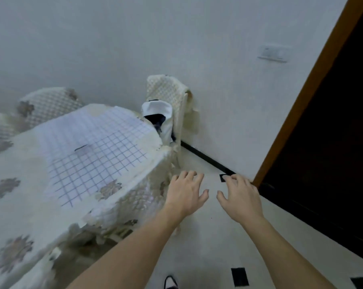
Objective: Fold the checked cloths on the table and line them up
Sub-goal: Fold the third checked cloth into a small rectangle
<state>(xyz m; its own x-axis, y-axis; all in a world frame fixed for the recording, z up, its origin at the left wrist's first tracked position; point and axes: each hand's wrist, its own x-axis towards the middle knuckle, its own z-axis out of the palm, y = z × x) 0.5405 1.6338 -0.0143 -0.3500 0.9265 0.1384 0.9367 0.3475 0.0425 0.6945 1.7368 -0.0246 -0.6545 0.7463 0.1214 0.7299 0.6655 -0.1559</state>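
The checked cloth (pixel 93 151) lies spread flat on the table (pixel 13 205), up to your left, its long side running toward the far corner. Both hands hang empty, fingers loosely spread, beyond the table's right edge; your left hand (pixel 185 195) is nearer than your right hand (pixel 241 199).

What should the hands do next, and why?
Probably swing the left hand and right hand leftward to the near edge of the checked cloth. Both hands are open and empty, out over the floor beside the table. They touch nothing, while the cloth lies spread flat and unfolded.
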